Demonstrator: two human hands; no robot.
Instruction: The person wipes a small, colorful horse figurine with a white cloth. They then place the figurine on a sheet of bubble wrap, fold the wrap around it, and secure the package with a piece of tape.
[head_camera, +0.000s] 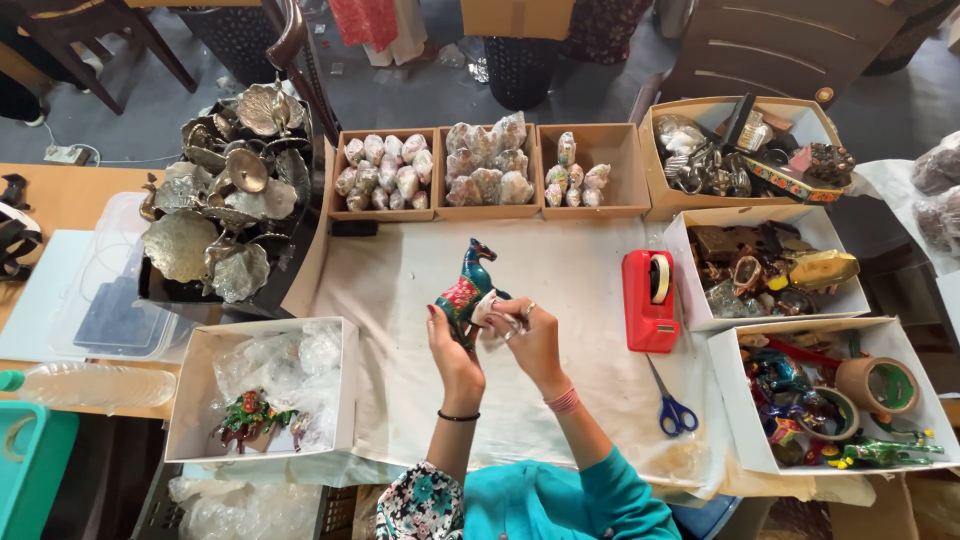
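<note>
We hold both forearms raised and close together. Our left hand (452, 345) is curled with its fingers closed in a grip; our right hand (525, 330) sits just beside it, touching, fingers pinched shut.

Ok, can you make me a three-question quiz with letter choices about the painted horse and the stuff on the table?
1. Where are the scissors?
A. Just below the red tape dispenser
B. In a box
C. On the floor

2. What colour are the scissors' handles?
A. Blue
B. Yellow
C. Black

3. How is the painted horse held?
A. Lying flat on the cloth
B. Lifted in the left hand
C. Packed in a box

Answers: 1 A, they lie on the white cloth under the dispenser; 2 A, both loops are blue; 3 B, the left hand grips it, with the right hand beside it.
</note>
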